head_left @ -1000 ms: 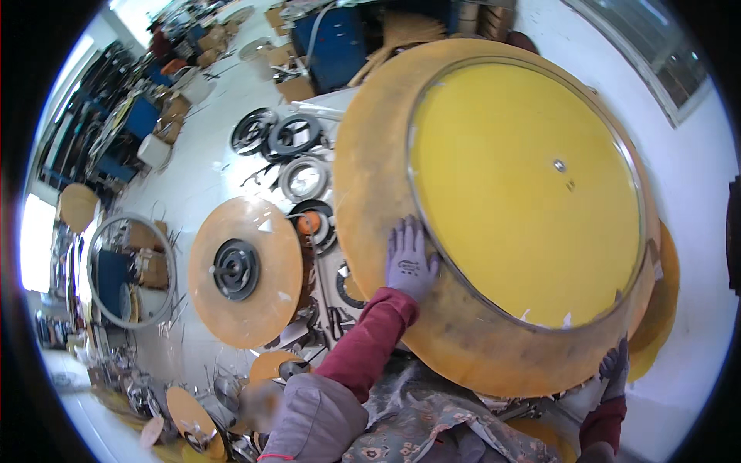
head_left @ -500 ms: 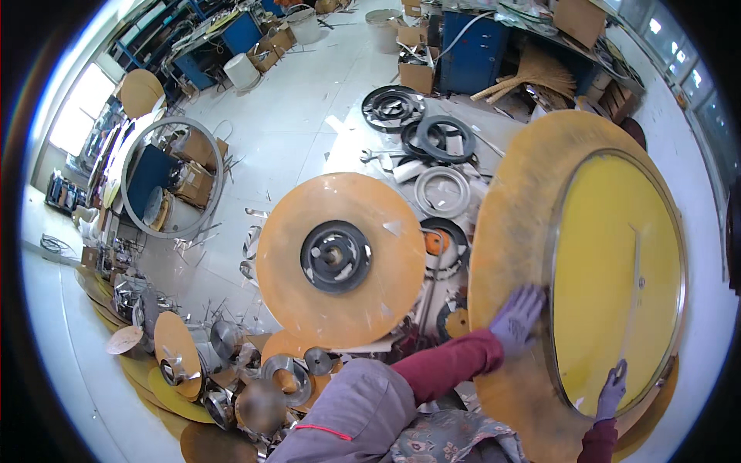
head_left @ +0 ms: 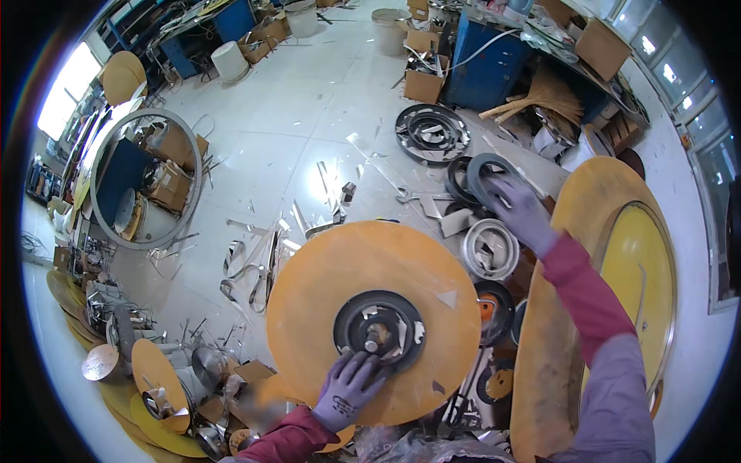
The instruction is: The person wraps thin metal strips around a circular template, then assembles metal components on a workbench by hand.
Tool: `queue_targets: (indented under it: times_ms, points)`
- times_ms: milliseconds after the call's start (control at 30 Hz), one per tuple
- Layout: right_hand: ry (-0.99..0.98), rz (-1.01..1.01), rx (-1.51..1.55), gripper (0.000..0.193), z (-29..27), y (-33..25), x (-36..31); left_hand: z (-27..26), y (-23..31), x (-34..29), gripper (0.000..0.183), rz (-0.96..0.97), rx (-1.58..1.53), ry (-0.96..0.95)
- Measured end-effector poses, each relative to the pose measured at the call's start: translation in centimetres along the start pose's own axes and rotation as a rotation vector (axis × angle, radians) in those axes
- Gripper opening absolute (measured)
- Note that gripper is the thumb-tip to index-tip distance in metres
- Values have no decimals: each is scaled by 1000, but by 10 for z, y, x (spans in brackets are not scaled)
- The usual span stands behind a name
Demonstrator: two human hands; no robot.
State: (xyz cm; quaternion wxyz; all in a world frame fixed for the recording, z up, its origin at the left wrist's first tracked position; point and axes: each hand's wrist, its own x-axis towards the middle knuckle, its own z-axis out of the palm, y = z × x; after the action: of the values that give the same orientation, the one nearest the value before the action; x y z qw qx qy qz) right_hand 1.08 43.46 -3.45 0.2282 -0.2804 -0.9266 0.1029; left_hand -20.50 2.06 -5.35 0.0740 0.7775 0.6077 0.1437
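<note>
The left hand (head_left: 349,388), in a purple glove, lies with fingers spread flat on the orange disc (head_left: 324,278), its fingertips touching the edge of the dark round hub (head_left: 378,328) at the disc's centre, which sits at about six o'clock in the view. The right hand (head_left: 519,210), also gloved, reaches out at two o'clock with fingers loosely open over a dark ring (head_left: 480,171) on the floor, gripping nothing that shows, just above a silver ring (head_left: 491,248). At three o'clock a large yellow disc (head_left: 641,285) stands on edge beside the right sleeve (head_left: 590,301), and a big metal hoop (head_left: 147,179) leans at nine o'clock.
</note>
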Motion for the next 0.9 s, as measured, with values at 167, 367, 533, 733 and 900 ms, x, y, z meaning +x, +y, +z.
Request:
queue_targets:
  times_ms: [167, 367, 533, 733, 900]
  points:
    - [-239, 160, -302, 67, 120, -5, 138, -19, -24, 19, 37, 152, -70, -33]
    - [-351, 247, -372, 84, 133, 22, 170, -110, -20, 41, 28, 176, -241, 100]
    - [-85, 475, 448, 61, 74, 21, 185, -105, -74, 109, 56, 116, -95, 215]
    - [-91, 439, 1415, 48, -44, -33, 116, -8, -169, 256, 54, 118, -34, 360]
    - [-248, 333, 848, 72, -89, -130, 20, 35, -190, 299, 61, -47, 100, 100]
